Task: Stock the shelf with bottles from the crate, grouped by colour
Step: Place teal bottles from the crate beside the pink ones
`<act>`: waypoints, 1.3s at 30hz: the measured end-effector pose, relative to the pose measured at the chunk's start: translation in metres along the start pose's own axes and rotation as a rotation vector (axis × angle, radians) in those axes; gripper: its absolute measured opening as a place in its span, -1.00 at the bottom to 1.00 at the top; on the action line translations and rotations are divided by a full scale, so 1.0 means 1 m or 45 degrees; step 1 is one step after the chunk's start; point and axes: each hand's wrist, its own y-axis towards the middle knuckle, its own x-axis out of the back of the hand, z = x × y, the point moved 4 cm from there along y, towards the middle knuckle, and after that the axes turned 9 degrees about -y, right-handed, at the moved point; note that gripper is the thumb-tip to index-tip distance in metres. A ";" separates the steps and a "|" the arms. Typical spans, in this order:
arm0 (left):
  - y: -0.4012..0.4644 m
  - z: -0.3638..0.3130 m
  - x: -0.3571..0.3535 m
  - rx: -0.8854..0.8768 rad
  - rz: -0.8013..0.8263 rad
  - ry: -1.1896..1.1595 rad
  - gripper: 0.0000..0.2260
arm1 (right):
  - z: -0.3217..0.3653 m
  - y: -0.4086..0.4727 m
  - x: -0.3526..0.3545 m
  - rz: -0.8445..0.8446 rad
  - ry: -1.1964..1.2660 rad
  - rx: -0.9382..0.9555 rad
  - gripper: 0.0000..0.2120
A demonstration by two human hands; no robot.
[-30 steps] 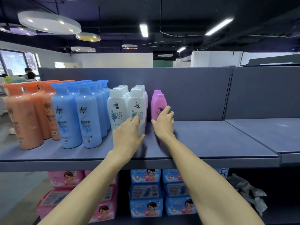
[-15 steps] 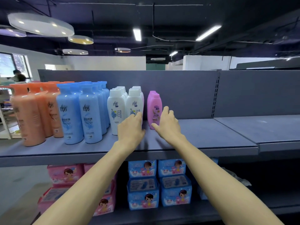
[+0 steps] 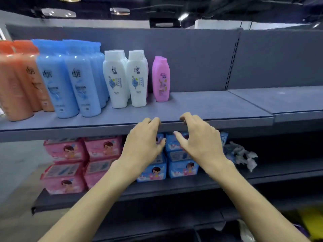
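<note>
Both hands empty and in front of the shelf (image 3: 218,111) lip: left hand (image 3: 143,142) with fingers loosely curled and holding nothing, right hand (image 3: 199,138) likewise slack, thumb apart from the fingers, nothing pinched. Neither touching a bottle; contact with the lip itself hard to tell. Sorted left to right by colour along the shelf: orange bottles (image 3: 17,84), then blue bottles (image 3: 70,81), then white bottles (image 3: 125,79), then pink bottles (image 3: 160,79) last, each group packed in rows running toward the back panel. Fronts roughly level and labels outward, probably so that each colour reads as one block. Pink group the smallest, only a narrow file, standing just beside the white ones, a thin gap between. Wide bare shelf to the right of the pink bottles, up to the seam with the next board, so ample room there for more pink or a new colour without disturbing the rest. Bare strip also between the bottle fronts and the lip, enough for setting a bottle down and sliding it back. Below, pink packs (image 3: 66,151) and blue packs (image 3: 181,163) on the lower shelf, partly behind the hands. Crate not clearly in view; something yellow and blurred at bottom right, not identifiable. Likely next: down for more bottles.
</note>
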 end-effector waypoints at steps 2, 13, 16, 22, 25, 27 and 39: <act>-0.012 -0.002 -0.026 -0.002 0.065 -0.051 -0.71 | -0.006 -0.015 -0.017 0.057 0.038 -0.016 -0.64; -0.178 0.057 -0.266 0.330 0.610 -0.310 -0.67 | -0.069 -0.212 -0.232 0.655 0.164 -0.408 -0.57; -0.261 0.084 -0.358 0.460 0.888 -0.302 -0.63 | -0.081 -0.316 -0.326 0.959 0.251 -0.587 -0.54; -0.350 0.137 -0.498 0.499 1.131 -0.115 -0.56 | -0.091 -0.438 -0.462 1.185 0.314 -0.774 -0.43; -0.356 0.160 -0.554 0.335 1.072 -0.007 -0.50 | -0.091 -0.458 -0.511 1.154 0.316 -0.775 -0.47; -0.354 0.171 -0.589 0.159 1.045 -0.029 -0.36 | -0.090 -0.462 -0.537 1.142 0.266 -0.718 -0.48; -0.347 0.204 -0.674 -0.130 1.211 0.061 -0.55 | -0.088 -0.455 -0.617 1.063 0.135 -0.441 -0.44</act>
